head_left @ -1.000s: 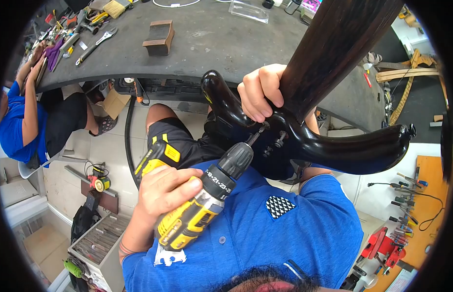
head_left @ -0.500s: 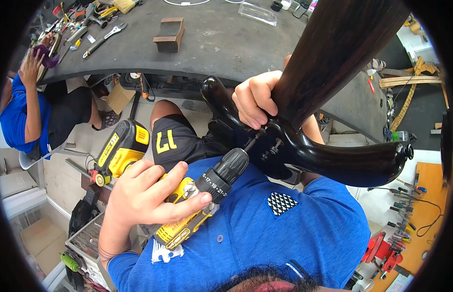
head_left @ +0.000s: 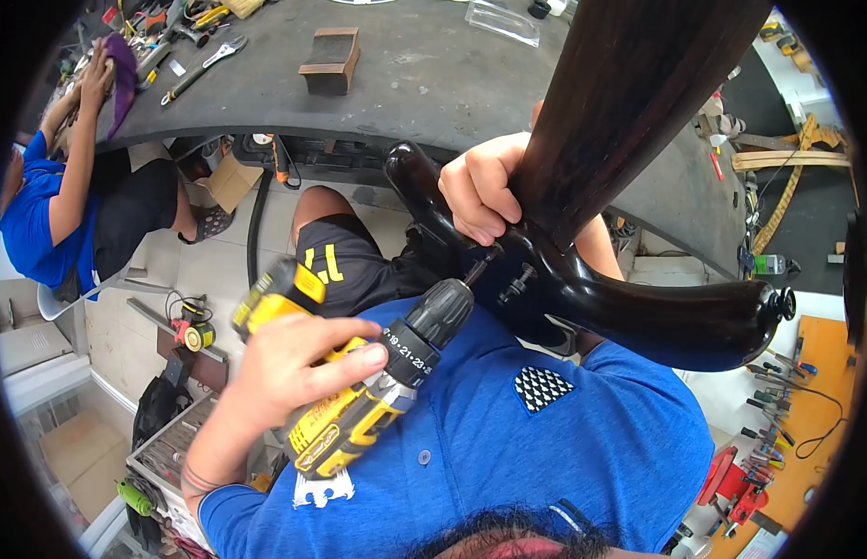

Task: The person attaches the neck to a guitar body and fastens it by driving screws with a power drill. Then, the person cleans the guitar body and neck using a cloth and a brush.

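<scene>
My left hand (head_left: 298, 368) is wrapped round a yellow and black cordless drill (head_left: 350, 419). The drill's bit reaches a metal fitting beside the neck joint of a glossy black guitar-like body (head_left: 676, 312); the exact contact is too small to tell. Close by, another screw-like metal fitting (head_left: 517, 282) stands out of the body. My right hand (head_left: 485, 186) grips the body where the dark wooden neck (head_left: 629, 102) meets it, with my forearm partly hidden behind. A curved horn (head_left: 419, 182) points up to the left of that hand.
The dark workbench (head_left: 433, 93) bears a wood block (head_left: 331, 61), an adjustable wrench (head_left: 205, 70) and tools. At the left sits a co-worker (head_left: 56, 214) holding a purple cloth (head_left: 121, 79). A red vise (head_left: 731, 484) is at the lower right.
Against the last earlier frame, the drill's battery end has swung down and right with my left hand, returning near its first position. The co-worker's hands and cloth have risen.
</scene>
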`<state>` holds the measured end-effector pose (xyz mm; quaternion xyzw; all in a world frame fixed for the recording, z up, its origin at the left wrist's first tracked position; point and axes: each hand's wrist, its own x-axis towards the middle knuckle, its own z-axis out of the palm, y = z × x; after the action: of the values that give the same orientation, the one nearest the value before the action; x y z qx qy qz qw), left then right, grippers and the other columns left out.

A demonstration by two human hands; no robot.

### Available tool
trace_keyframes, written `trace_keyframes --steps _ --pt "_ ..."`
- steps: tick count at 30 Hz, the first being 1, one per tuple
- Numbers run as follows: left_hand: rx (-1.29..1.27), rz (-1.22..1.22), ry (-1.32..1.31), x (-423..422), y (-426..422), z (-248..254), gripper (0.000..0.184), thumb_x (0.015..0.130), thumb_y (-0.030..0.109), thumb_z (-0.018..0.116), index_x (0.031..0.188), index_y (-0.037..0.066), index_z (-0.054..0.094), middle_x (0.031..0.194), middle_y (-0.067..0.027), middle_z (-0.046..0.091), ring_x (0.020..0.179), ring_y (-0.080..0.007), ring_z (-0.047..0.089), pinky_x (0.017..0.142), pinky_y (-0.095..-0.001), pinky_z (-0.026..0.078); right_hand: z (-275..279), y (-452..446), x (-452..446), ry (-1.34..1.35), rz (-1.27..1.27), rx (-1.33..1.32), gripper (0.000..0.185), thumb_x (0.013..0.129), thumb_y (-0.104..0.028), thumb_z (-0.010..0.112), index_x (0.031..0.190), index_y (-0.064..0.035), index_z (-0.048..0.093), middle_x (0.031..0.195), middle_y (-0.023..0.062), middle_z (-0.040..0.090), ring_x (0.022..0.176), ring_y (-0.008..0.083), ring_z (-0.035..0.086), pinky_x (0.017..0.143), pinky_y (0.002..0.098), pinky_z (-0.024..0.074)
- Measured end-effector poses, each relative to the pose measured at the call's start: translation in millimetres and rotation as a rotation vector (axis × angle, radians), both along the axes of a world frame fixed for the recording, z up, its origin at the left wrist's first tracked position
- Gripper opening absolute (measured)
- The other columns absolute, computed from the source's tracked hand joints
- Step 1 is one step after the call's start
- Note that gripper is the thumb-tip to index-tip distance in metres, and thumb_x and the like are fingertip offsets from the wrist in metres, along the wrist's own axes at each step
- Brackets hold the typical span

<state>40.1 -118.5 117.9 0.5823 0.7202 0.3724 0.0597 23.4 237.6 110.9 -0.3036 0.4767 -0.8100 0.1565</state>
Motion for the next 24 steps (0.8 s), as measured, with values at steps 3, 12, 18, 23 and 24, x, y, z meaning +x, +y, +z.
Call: trace_keyframes --steps 3,12,18,23,24 --pt "0.183 0.002 -0.128 20.1 9.3 -31.6 0.063 0.094 0.01 0.081 0.153 0.015 0.059 0.12 -0.0191 0.079 0.085 -0.0315 0.08 0.068 -0.0402 0.063 1.5 2.9 0.2 -0.041 0.006 0.035 0.083 0.097 -0.09 0.054 0.073 -0.0104 0.053 0.074 0.0042 0.056 0.068 0.0136 0.054 0.061 0.0265 0.0494" --pt "0.332 -0.015 -0.168 24.1 13.9 -51.4 0.066 0.09 0.009 0.085 0.15 0.01 0.057 0.106 -0.0164 0.077 0.08 -0.0299 0.079 0.066 -0.0397 0.063 2.0 -0.6 7.2 -0.02 -0.021 0.036 0.083 0.101 -0.086 0.043 0.067 -0.011 0.052 0.069 0.0039 0.056 0.066 0.0153 0.055 0.059 0.0287 0.0483" --pt "0.39 -0.054 -0.263 29.4 9.8 -59.9 0.069 0.089 0.007 0.085 0.152 0.008 0.056 0.102 -0.0181 0.077 0.078 -0.0307 0.078 0.066 -0.0398 0.063 -1.0 -3.3 8.8 -0.014 0.018 -0.001 0.093 0.115 -0.075 0.012 0.063 -0.0098 0.053 0.066 0.0058 0.055 0.063 0.0192 0.056 0.062 0.0347 0.0517" --pt "0.07 0.608 -1.934 50.0 2.1 -60.1 0.061 0.095 0.011 0.082 0.149 -0.001 0.056 0.105 -0.021 0.08 0.079 -0.0304 0.08 0.069 -0.0384 0.065 1.5 0.9 9.3 -0.002 -0.013 0.046 0.094 0.114 -0.077 0.013 0.064 -0.0093 0.054 0.069 0.0067 0.057 0.065 0.0209 0.058 0.063 0.036 0.0518" --pt "0.016 0.618 -2.082 51.5 3.1 -56.7 0.053 0.099 0.018 0.079 0.144 -0.002 0.061 0.103 -0.02 0.081 0.078 -0.0293 0.08 0.07 -0.0365 0.065 3.2 1.7 9.5 0.007 -0.019 0.06 0.094 0.114 -0.077 0.012 0.065 -0.0091 0.055 0.07 0.0069 0.058 0.066 0.0213 0.059 0.063 0.0362 0.0518"
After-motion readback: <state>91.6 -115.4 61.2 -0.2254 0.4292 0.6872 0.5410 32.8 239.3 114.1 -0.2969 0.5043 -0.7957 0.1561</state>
